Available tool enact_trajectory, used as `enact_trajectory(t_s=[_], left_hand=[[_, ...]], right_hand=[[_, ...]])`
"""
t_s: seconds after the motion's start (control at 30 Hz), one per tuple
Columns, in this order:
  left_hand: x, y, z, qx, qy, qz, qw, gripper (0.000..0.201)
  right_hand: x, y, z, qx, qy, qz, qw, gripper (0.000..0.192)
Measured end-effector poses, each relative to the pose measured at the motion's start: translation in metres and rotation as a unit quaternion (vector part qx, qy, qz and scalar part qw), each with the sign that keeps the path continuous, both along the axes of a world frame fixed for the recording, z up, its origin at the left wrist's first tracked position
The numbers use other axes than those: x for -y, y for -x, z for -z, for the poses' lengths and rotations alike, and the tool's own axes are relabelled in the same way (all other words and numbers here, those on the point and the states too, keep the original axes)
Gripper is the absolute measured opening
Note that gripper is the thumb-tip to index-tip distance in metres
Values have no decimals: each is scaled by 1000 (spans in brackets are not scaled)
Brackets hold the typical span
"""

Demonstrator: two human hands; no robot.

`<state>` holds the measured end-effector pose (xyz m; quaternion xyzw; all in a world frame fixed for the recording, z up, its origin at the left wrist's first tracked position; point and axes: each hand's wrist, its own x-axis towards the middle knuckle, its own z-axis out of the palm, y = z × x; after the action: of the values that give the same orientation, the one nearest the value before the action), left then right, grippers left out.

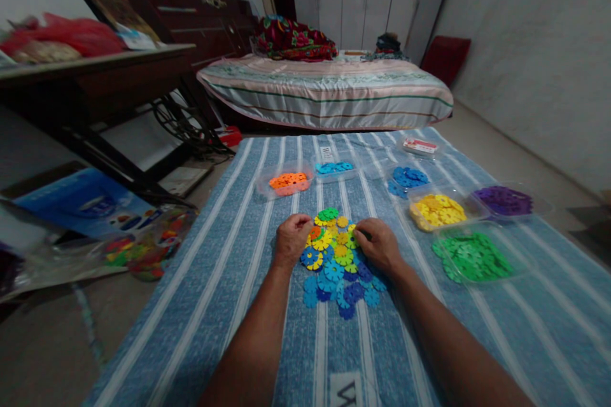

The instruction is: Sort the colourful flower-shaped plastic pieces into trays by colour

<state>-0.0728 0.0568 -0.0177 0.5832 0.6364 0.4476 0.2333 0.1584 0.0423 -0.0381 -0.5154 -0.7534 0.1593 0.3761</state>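
Left hand: I note thumb and forefinger drawn close together; I cannot tell whether the grip pinches a disc. Right hand: fingers curled at the right side of the mixed pile of discs; same finding. The pile lies between the tabletop's left and right edges. I judge the work partial: orange discs, yellow discs and green discs sit in single-colour lots toward the far and right edges; the mixed pile remains. Striped cloth covers the surface. Beyond stands a bed.
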Motion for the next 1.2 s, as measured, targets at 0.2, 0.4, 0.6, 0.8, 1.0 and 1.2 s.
enact_trajectory(t_s=[0.2, 0.4, 0.6, 0.8, 1.0, 1.2], left_hand=[[-1, 1, 1, -17, -8, 2, 1000, 17], [-1, 1, 0, -16, -7, 5, 1000, 16], [0, 1, 0, -13, -2, 8, 1000, 16], [0, 1, 0, -17, -1, 7, 1000, 16], [0, 1, 0, -20, 0, 5, 1000, 16], [0, 1, 1, -12, 5, 4, 1000, 17]], right_hand=[[0, 0, -1, 1, 7, -1, 1000, 18], [0, -1, 1, 2, 4, -4, 1000, 18], [0, 0, 0, -2, 5, -4, 1000, 19], [1, -1, -1, 5, 8, -3, 1000, 18], [0, -1, 0, 6, 7, -2, 1000, 19], [1, -1, -1, 5, 6, -3, 1000, 19]])
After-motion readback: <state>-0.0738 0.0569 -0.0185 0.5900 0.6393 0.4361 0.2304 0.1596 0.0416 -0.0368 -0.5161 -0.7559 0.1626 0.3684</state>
